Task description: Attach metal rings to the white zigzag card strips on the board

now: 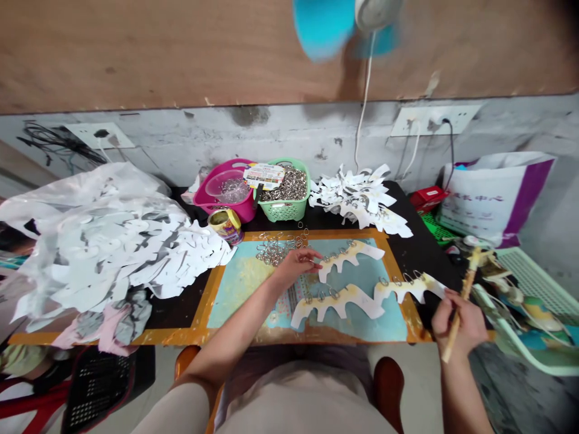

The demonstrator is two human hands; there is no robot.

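Paper strips (328,307) lie on a blue mat (235,289), wire rings along their toothed edges. My left grip (294,266) rests apart, fingers spread, fingertips (316,260) touching the far strip. My right grip (458,322) is clamped on a bamboo stick (465,283), just beside the strips. Loose rings (274,252) lie by my left hand; the counter (420,259) carries a green basket (284,208) of rings.
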